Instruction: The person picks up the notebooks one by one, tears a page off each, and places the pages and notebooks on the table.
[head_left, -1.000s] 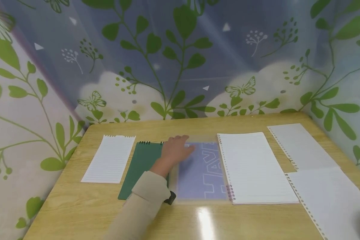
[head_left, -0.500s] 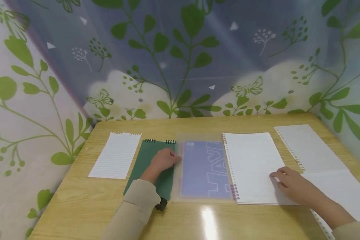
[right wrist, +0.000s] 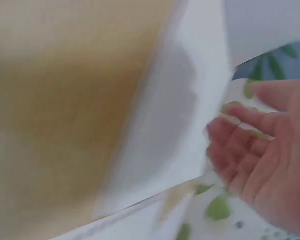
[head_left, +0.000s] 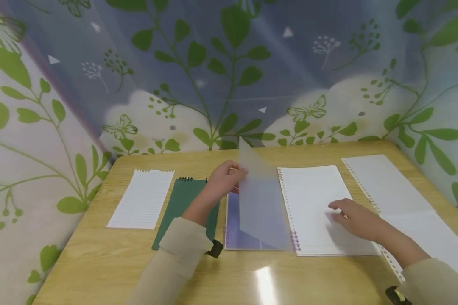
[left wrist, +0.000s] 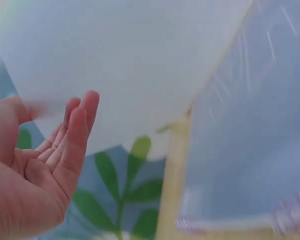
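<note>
My left hand (head_left: 224,180) holds the left edge of a translucent plastic cover (head_left: 257,195), which stands raised and slanted above a purple-blue spiral notebook (head_left: 233,228). In the left wrist view, the thumb of the left hand (left wrist: 40,165) shows blurred at the sheet's edge (left wrist: 135,65), with the fingers near it. An open spiral notebook with white lined pages (head_left: 309,186) lies just to the right. Over its right part hovers my right hand (head_left: 356,218), fingers loosely bent, with nothing in them; the right wrist view shows the same hand (right wrist: 265,160).
A green top-bound notepad (head_left: 179,207) lies left of the purple-blue notebook, partly under the left forearm. Beyond it is a torn lined sheet (head_left: 141,199). Loose punched sheets (head_left: 389,182) overlap at the right. A leaf-patterned wall covering (head_left: 229,84) borders the wooden table (head_left: 87,254).
The right hand came in from the right edge and moved left over the white pages. My left hand went to the cover's left edge and has lifted the translucent cover up off the purple-blue notebook.
</note>
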The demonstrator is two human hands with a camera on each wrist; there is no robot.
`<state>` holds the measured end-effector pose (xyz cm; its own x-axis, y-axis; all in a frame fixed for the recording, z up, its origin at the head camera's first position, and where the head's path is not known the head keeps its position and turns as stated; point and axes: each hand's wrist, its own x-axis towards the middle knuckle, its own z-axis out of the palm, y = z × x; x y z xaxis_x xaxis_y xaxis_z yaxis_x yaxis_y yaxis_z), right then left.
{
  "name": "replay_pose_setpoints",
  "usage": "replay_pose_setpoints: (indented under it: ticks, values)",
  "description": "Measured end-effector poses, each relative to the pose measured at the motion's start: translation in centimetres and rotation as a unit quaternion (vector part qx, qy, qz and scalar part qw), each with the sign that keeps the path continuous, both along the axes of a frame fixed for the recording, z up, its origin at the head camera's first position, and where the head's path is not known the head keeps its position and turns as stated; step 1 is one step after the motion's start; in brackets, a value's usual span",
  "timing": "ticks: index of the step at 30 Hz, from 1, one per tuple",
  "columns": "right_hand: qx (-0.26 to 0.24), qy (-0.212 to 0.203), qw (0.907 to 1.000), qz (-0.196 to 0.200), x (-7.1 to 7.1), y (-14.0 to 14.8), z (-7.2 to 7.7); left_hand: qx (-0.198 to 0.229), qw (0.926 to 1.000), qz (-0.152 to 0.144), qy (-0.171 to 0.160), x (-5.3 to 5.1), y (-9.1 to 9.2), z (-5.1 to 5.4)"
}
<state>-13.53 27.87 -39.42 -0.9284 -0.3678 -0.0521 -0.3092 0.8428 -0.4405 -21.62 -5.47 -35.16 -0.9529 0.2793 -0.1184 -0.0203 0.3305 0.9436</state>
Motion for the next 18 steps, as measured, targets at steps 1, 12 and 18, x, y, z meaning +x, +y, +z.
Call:
replay_pose_setpoints:
  ticks: [1, 12, 18]
  values:
    - [-0.028, -0.016, 0.9995, 0.000, -0.2, -0.6, 1.0, 0.004, 1.0000, -0.004, 0.002, 0.0, 0.7, 0.4]
    - [-0.216, -0.118, 0.9687, 0.029, -2.4, -8.1, 8.8, -0.011, 0.9969, -0.060, 0.050, 0.4, 7.7, 2.7]
    - [-0.245, -0.115, 0.9626, -0.009, -2.5, -7.6, 9.3, -0.041, 0.9928, -0.076, 0.082, 1.0, 8.9, 2.8]
